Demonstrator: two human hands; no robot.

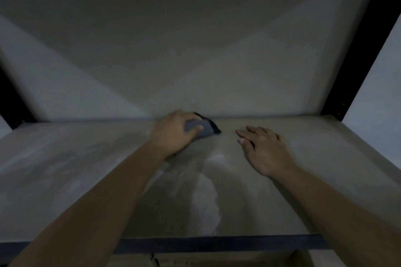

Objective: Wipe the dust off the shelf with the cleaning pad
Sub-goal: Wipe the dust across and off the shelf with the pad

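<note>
Head view: left hand [173,134] fingers grip grey cleaning pad [202,129] on dusty shelf [86,169]; right hand [263,149] splayed flat.

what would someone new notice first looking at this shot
Two bare forearms reach in from the bottom, and the left hand grips a grey cleaning pad at the shelf's back edge. The right hand lies flat beside it. A pale dust streak runs down the shelf between the arms.

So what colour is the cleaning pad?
Blue-grey with a black edge; the cleaning pad shows under the left hand in the head view.
</note>
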